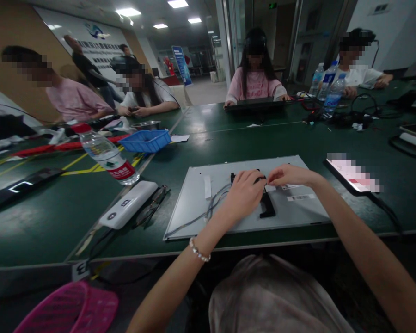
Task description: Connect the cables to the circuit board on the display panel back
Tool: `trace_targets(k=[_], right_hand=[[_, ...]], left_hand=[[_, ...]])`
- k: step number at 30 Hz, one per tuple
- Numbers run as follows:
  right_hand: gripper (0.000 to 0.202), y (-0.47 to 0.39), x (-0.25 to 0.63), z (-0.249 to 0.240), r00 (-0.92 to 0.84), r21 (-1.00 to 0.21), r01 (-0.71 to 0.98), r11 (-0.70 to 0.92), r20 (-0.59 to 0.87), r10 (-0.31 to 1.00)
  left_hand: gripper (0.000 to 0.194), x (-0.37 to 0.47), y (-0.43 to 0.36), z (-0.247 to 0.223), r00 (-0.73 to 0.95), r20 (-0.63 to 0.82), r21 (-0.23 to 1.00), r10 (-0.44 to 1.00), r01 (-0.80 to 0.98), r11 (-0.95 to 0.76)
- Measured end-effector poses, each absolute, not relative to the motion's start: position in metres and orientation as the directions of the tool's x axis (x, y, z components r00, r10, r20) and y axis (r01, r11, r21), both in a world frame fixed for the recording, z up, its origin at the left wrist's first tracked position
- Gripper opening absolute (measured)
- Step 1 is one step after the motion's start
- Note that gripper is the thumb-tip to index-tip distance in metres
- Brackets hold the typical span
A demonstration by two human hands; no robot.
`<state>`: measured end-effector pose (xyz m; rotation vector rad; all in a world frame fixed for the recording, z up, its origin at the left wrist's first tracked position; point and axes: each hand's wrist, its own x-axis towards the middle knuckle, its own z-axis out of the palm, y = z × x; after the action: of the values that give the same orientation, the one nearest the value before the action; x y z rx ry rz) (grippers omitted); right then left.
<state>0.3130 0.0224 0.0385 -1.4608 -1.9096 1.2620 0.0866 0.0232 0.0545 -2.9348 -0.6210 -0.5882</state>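
A pale grey flat panel (225,219), resembling the back of a display, lies on the table in front of me. Over its middle is my left hand (247,192), fingers curled around a black plastic part (268,207) whose upper portion is mostly covered. My right hand (290,175) meets it from the right, its thumb and fingertips pinched together at the same spot. Whatever sits between those right fingertips is too small to tell. Thin grey cables (213,203) run over the panel's left half, beside a white strip (207,187). A barcode label (301,197) is stuck on the right.
Left of the panel are a white power bank (129,205), eyeglasses (151,206), a water bottle (107,155) and a blue tray (147,141). A lit phone (353,175) with a cable lies right. A pink basket (72,307) stands below the table edge. Several people sit around.
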Motion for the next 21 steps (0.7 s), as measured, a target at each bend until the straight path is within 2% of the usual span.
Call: trace_targets(k=[5,13,16,19,21], right_hand=[[0.024,0.025,0.312,0.032,-0.330,-0.857,0.515,-0.008,-0.207,0.921],[0.024,0.027,0.307,0.028,-0.297,-0.816,0.577,0.001,-0.209,0.932],[0.019,0.020,0.306,0.031,-0.265,-0.739,0.668,0.090,-0.124,0.956],[0.013,0.001,0.301,0.032,-0.178,-0.628,0.761,0.163,0.039,0.983],[0.015,-0.016,0.294,0.028,-0.105,-0.621,0.764,0.177,0.150,0.983]], left_hand=[[0.028,0.088,0.020,0.044,0.902,0.298,-0.061,0.312,0.344,-0.937],[0.026,0.086,0.023,0.041,0.904,0.252,-0.027,0.345,0.363,-0.931],[0.027,0.086,0.022,0.042,0.904,0.248,-0.011,0.348,0.362,-0.932],[0.026,0.085,0.022,0.042,0.905,0.245,-0.004,0.348,0.360,-0.933],[0.025,0.085,0.023,0.041,0.903,0.246,-0.006,0.353,0.365,-0.931]])
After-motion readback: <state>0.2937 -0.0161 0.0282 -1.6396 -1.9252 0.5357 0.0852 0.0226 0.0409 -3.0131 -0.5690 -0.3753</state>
